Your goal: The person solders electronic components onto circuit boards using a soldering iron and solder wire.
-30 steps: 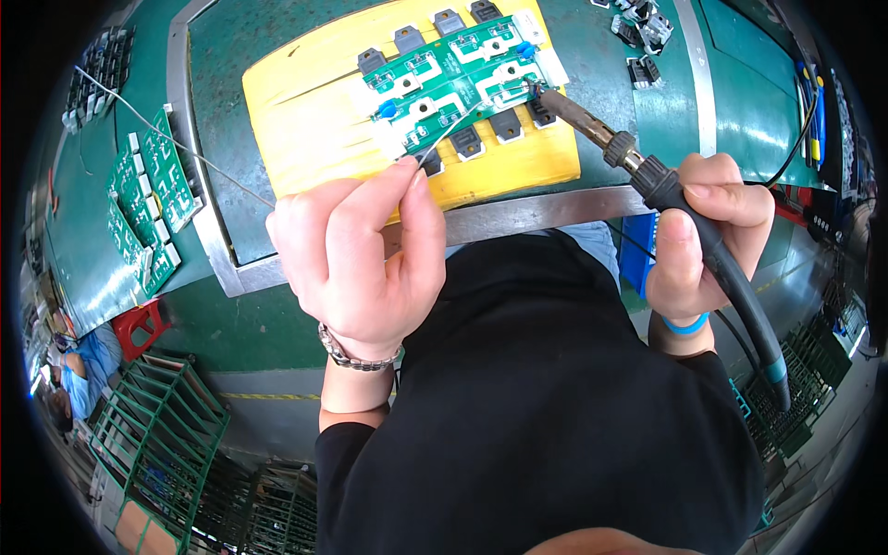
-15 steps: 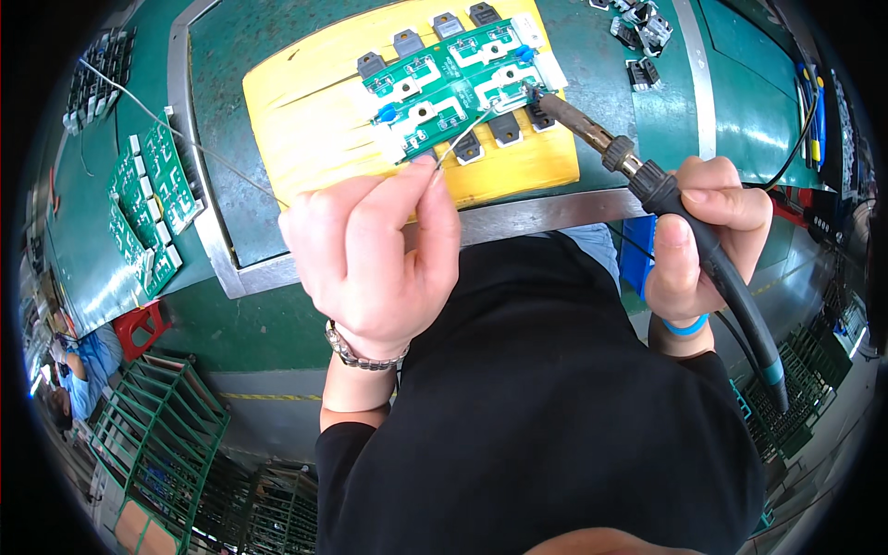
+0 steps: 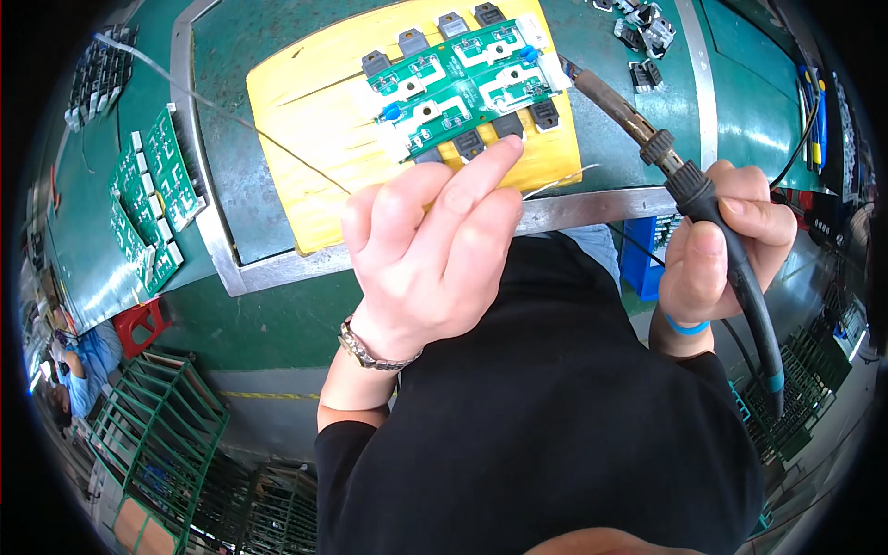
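A green circuit board (image 3: 462, 88) lies on a yellow block (image 3: 305, 129), with several black flat components (image 3: 469, 143) sticking out along its two long edges. My left hand (image 3: 439, 245) is at the block's near edge, holding a strand of solder wire (image 3: 561, 178) whose free end pokes out to the right. Its index finger reaches out to a black component at the board's near edge; whether it touches is unclear. My right hand (image 3: 731, 245) grips a soldering iron (image 3: 689, 185) by its dark handle. The iron's tip is beside the board's right end.
A metal-edged frame (image 3: 592, 211) surrounds the work area. At left lie more circuit boards (image 3: 153, 199) and a stack of dark parts (image 3: 100, 79). Loose black components (image 3: 647, 37) rest at the far right. A blue bin (image 3: 640, 254) and green racks (image 3: 162, 425) are below bench level.
My left hand has moved right, drawing the solder away from the board and stretching out the index finger. The soldering iron has lifted off the board and shifted right.
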